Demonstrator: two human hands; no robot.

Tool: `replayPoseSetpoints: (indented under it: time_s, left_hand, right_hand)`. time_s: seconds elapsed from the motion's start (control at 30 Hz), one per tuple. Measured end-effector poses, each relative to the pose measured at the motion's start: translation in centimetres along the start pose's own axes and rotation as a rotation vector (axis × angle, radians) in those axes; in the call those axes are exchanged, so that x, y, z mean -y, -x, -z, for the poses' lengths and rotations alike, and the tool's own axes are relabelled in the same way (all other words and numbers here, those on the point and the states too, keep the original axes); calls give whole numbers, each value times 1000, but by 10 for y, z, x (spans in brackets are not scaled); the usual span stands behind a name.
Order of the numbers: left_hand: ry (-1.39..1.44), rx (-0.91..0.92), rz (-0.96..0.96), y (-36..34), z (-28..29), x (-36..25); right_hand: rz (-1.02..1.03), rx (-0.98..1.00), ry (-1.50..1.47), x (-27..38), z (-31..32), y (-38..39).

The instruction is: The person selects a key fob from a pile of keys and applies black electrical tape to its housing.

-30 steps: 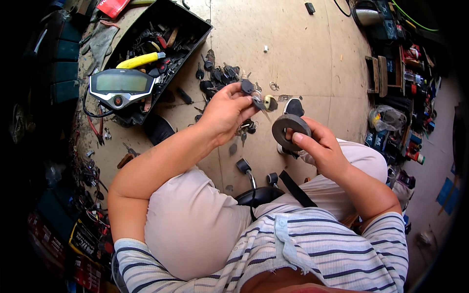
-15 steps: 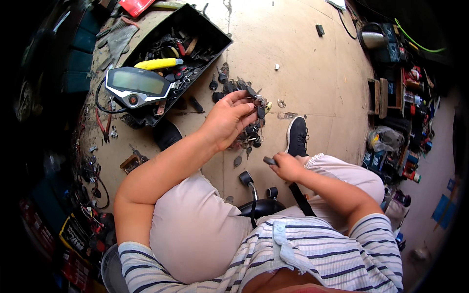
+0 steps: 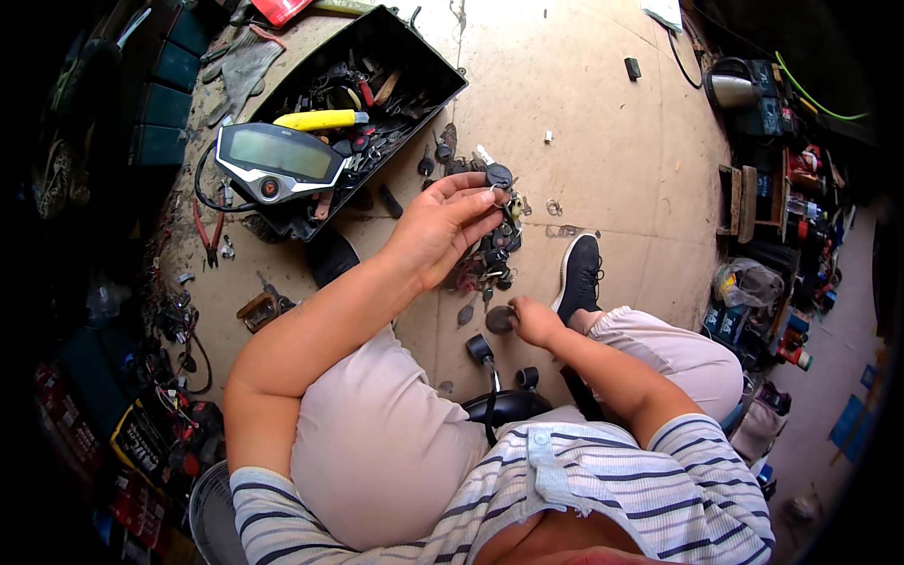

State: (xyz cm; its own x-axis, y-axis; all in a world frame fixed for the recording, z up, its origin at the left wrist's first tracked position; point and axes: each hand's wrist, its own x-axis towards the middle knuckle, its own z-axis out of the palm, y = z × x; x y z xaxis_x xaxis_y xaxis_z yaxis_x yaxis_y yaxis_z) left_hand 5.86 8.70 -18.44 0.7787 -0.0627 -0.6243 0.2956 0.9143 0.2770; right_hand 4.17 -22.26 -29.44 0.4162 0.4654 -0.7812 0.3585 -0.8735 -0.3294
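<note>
My left hand (image 3: pixel 452 221) pinches a metal ring with black-headed keys (image 3: pixel 498 175), held up over a heap of loose keys (image 3: pixel 494 252) on the tan floor. My right hand (image 3: pixel 532 323) is low by my right shoe, gripping a dark round ring (image 3: pixel 498 321) now seen at a slant, near the lower end of the heap. Just left of the keys, a black open box (image 3: pixel 440 89) holds assorted keys and tools, a yellow-handled tool (image 3: pixel 312 121) and, on its near end, a digital gauge cluster (image 3: pixel 279 159).
Red pliers (image 3: pixel 209 240) and tangled wires (image 3: pixel 184 330) lie at left. My shoes (image 3: pixel 582 273) and a stool with casters (image 3: pixel 479 348) are below. Shelves of tools (image 3: pixel 791 202), a metal kettle (image 3: pixel 730 89) and a plastic bag (image 3: pixel 749 281) line the right side.
My right hand has moved down and left with the dark ring, toward the heap's lower end. My left hand still holds the keys, the topmost one now pointing upward. The view has shifted somewhat.
</note>
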Motion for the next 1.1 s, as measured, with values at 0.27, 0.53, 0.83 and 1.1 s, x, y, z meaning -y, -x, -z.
replayPoseSetpoints:
  time_s: [0.27, 0.53, 0.83, 1.1]
  left_hand:
    - [-70, 97, 53, 11, -15, 2]
    - [-172, 356, 240, 27, -40, 20]
    - [-196, 405, 297, 31, -40, 19]
    - [-465, 374, 73, 21, -39, 18]
  right_hand:
    - [207, -617, -798, 94, 150, 34]
    - [257, -398, -710, 135, 194, 92]
    - [-46, -124, -1102, 123, 205, 101]
    - [-122, -272, -1244, 134, 207, 93]
